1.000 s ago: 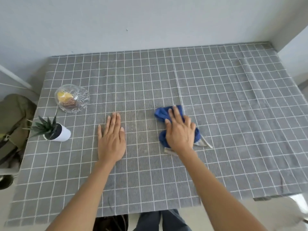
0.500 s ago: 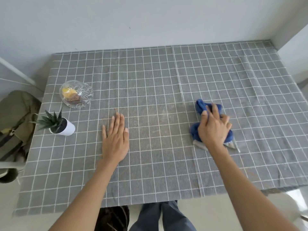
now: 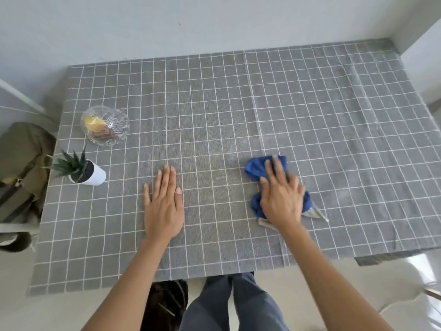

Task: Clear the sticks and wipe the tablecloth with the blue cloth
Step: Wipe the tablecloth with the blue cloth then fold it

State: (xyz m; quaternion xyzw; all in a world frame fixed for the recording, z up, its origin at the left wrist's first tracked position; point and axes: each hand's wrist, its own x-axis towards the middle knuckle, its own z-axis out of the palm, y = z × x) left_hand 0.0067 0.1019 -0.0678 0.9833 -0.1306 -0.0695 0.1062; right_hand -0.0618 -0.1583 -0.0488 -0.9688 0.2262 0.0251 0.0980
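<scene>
Wiping in progress, no sticks showing on the surface.
Right hand [image 3: 281, 197] is pressing flat, fingers spread, on the blue cloth [image 3: 256, 167] right of centre; left hand [image 3: 164, 206] is lying open and empty, pinning the tablecloth [image 3: 214, 111]. Risk: a hard stroke rucking the fabric toward the glass bowl [image 3: 105, 125].

Left hand [image 3: 164, 206] flat, fingers together; right hand [image 3: 281, 199] spread, palm down.

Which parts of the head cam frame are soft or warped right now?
Head view: right hand and blue cloth are motion-blurred, fingers smeared; left hand is sharp, flat on the tablecloth. Wide-angle bowing curves the grid lines toward the edges. Glare blows out the floor at lower right. Glass bowl and plant pot stay crisp.
</scene>
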